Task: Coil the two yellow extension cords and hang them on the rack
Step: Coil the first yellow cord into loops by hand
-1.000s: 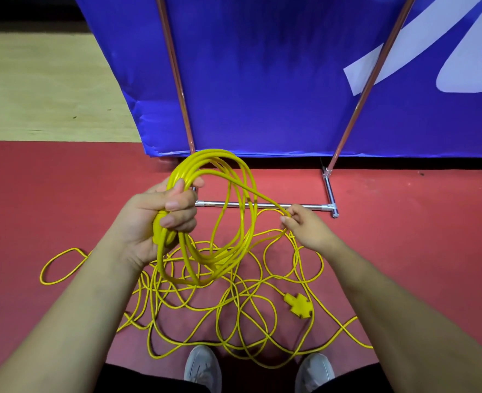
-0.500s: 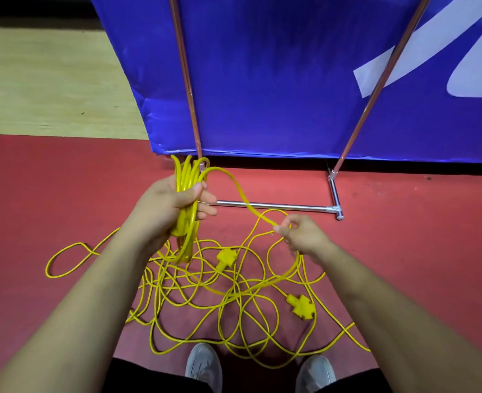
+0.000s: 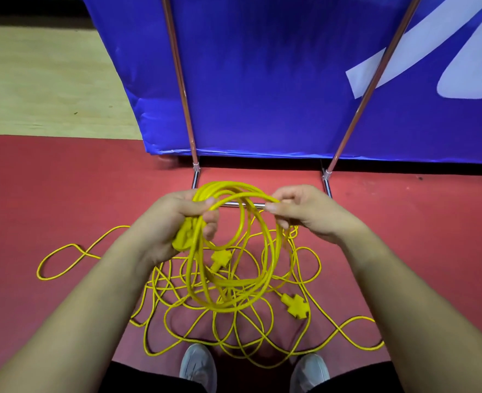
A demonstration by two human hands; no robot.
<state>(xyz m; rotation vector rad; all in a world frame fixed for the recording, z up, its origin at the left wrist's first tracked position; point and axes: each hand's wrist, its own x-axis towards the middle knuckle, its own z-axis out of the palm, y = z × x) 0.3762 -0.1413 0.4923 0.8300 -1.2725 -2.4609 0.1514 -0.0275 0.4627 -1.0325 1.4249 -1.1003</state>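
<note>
The left hand (image 3: 174, 225) is closed around a gathered bundle of yellow loops, the coil (image 3: 231, 248), which hangs down from the fist toward the floor; a yellow plug body (image 3: 183, 236) appears to be pinned in the same palm, under the strands. The right hand (image 3: 305, 212) is level with the left and just beside it across the top of the coil, its thumb and fingertips pinched shut on the strand that arches over from the left fist. So the coil's long axis runs downward and slightly toward the person from the left grip, while the strand being fed lies crosswise between the two hands. The coming move seems to turn on that crosswise span: the right hand is the one nearer the free cord, and it would need to carry its pinch over to the left fist to lay another loop there. Below the hands, the rest of the yellow cord (image 3: 242, 333) sprawls in loose overlapping loops on the red floor (image 3: 35, 194), with one connector (image 3: 294, 305) lying to the right of the heap and another (image 3: 220, 258) seen through the hanging coil. A single loop trails off to the left (image 3: 63, 262). Which strands belong to which cord cannot be told. The rack's base bar (image 3: 241, 205) sits just beyond the hands, its uprights (image 3: 180, 80) rising against a blue banner (image 3: 262, 80). Nothing hangs on the rack in view, so the task looks early: one cord partly coiled.
</note>
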